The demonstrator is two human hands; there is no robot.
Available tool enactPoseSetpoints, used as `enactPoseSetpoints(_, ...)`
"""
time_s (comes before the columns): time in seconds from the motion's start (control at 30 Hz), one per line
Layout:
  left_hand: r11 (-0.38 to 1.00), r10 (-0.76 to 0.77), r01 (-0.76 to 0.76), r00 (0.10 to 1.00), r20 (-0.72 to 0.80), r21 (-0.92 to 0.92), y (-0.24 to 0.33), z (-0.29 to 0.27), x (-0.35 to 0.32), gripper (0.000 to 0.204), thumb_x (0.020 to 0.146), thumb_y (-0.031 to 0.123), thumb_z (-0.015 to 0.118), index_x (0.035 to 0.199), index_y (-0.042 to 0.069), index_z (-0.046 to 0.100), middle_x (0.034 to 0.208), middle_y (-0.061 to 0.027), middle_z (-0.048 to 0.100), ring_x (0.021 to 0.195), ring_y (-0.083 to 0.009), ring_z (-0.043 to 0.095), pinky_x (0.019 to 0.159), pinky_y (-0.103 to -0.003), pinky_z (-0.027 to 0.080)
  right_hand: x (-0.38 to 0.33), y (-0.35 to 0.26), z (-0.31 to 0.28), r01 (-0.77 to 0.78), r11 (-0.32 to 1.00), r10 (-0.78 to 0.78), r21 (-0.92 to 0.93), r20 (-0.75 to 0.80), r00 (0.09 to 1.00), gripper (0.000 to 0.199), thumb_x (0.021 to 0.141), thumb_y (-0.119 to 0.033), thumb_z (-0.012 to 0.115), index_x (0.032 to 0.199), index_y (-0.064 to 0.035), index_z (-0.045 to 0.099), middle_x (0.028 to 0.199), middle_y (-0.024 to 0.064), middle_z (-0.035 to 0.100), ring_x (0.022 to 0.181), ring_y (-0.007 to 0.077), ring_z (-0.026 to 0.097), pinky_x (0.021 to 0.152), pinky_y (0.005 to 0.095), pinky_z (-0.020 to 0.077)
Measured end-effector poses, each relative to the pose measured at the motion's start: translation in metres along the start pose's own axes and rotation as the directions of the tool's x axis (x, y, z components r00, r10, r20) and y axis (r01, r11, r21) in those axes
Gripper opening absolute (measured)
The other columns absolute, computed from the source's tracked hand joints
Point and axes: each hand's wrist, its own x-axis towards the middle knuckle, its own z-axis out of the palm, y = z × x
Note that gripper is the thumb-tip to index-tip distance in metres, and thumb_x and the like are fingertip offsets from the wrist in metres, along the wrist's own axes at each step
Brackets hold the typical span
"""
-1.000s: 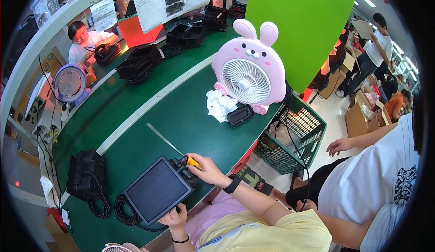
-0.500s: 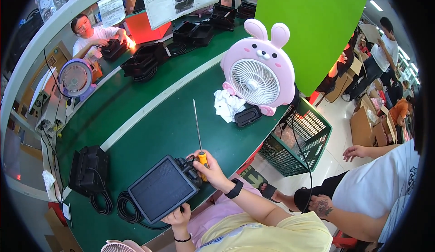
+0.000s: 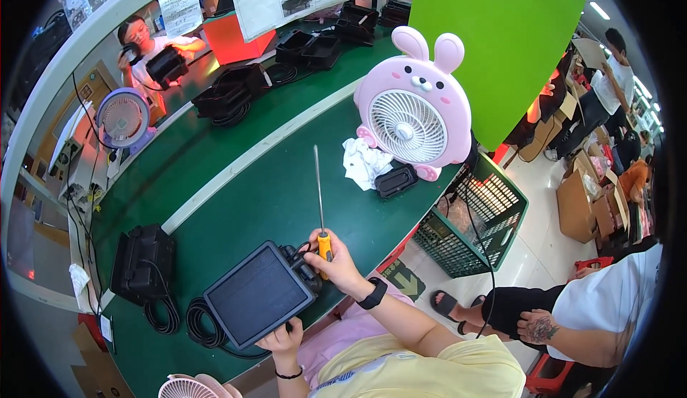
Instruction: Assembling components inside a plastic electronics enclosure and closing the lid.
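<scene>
A black rectangular unit with a dark flat panel (image 3: pixel 259 295) is tilted up at the near edge of the green table. My left hand (image 3: pixel 283 338) grips its lower edge, with the fingers behind it partly hidden. In my right hand (image 3: pixel 339 263) is a long screwdriver (image 3: pixel 324 244) with a yellow handle, its shaft pointing up and away from me. The same hand is against the black bracket and cable (image 3: pixel 305 263) at the panel's right side. A coiled black cable (image 3: pixel 203 324) lies left of the panel.
Left stands another black unit (image 3: pixel 143 265) with its cable. A pink rabbit-shaped fan (image 3: pixel 458 129), white cloth (image 3: pixel 363 163) and small black tray (image 3: pixel 396 181) sit at the right edge, above a green crate (image 3: pixel 458 255). A co-worker (image 3: pixel 147 51) is across the table; another person (image 3: pixel 601 298) is right.
The screwdriver stands a little more upright; my hands keep their holds. Across the table, the co-worker has raised a black case. The person at the right has shifted. The view has moved slightly.
</scene>
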Motion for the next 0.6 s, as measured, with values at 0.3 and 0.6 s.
enactPoseSetpoints(0.3,1.0,-0.005,0.005,1.0,0.01,0.003,0.001,0.001,0.006,0.028,0.079,0.018,0.071,0.103,0.007,0.064,0.113,-0.0151,0.063,0.105,-0.0383,0.06,0.09,-0.053,0.043,-0.001,0.016,-0.005,0.063,0.984,-0.07,-0.167,-0.034,0.997,0.027,0.092,-0.004,0.068,0.111,-0.0093,0.048,0.092,-0.0025,0.05,0.086,0.005,0.054,0.068,0.019,0.0457)
enactPoseSetpoints(0.6,1.0,0.002,-0.002,1.0,0.002,0.015,0.003,0.0,0.007,0.027,0.078,0.017,0.073,0.1,0.006,0.063,0.109,-0.0144,0.061,0.104,-0.0399,0.057,0.089,-0.054,0.042,0.008,-0.011,-0.016,0.095,0.807,-0.128,-0.583,-0.015,0.992,0.043,0.098,-0.018,0.06,0.138,-0.0076,0.05,0.111,0.0059,0.067,0.086,0.0161,0.06,0.077,0.0293,0.0498)
